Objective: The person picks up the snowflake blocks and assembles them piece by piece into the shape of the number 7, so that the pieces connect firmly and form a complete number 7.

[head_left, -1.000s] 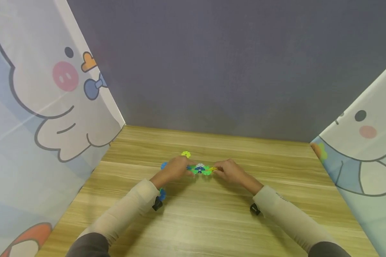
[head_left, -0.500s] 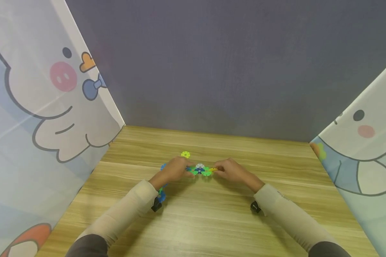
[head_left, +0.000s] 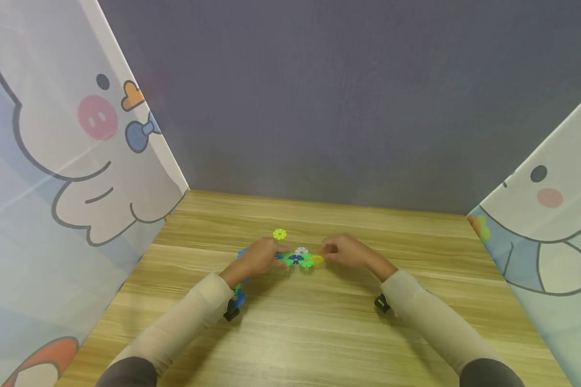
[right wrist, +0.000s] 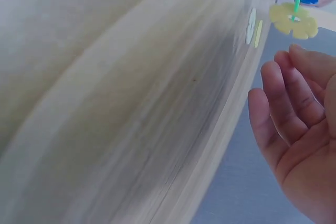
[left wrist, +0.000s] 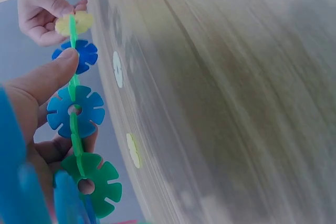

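Observation:
A chain of notched snowflake discs, joined edge to edge, hangs above the table. My left hand [head_left: 259, 257] pinches it, with the thumb along the dark blue disc [left wrist: 89, 55] and fingers behind the lighter blue disc [left wrist: 90, 109]. A green disc [left wrist: 106, 182] and more blue pieces trail off toward the left wrist. The yellow disc [right wrist: 283, 18] ends the chain on the right. Just off that yellow disc, my right hand [head_left: 349, 251] has its thumb and index fingertips close together, the other fingers loosely curved, and nothing held.
On the wooden table [head_left: 319, 333] lie a loose yellow disc [head_left: 280, 234] and a white disc [head_left: 302, 250], both beyond the chain. A grey wall [head_left: 319, 107] stands behind, with cartoon-printed panels on both sides.
The right hand's fingers have come off the yellow disc, which now shows more fully. The chain and left hand have shifted slightly left.

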`<state>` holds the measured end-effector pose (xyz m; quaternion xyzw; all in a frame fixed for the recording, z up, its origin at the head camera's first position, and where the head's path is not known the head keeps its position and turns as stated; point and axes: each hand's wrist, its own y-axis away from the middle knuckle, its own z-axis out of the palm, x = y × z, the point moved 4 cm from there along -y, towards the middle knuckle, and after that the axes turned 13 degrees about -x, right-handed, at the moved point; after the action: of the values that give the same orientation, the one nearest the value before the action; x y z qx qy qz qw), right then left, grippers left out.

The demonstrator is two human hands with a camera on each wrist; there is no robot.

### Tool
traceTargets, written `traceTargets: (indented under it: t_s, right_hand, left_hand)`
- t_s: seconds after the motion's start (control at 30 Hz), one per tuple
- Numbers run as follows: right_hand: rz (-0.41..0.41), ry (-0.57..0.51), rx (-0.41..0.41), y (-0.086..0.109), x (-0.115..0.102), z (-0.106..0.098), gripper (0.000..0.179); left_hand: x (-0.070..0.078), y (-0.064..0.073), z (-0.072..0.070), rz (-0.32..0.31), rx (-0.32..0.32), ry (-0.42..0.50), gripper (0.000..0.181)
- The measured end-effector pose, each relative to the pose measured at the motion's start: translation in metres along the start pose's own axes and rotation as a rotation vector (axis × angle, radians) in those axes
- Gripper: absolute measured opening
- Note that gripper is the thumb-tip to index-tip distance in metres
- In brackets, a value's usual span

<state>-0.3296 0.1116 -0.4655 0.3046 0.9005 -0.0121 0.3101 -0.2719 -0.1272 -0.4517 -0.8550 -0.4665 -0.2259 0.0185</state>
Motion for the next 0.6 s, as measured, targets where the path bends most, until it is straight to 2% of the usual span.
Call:
traceTargets:
  t_s: [0.6]
  right_hand:
    - [0.058,-0.028,0.090,-0.050,0.000,-0.009,0.018]
  left_hand:
    - [-0.007,0.009,0.002,-0.001,-0.005,0.006,0.051]
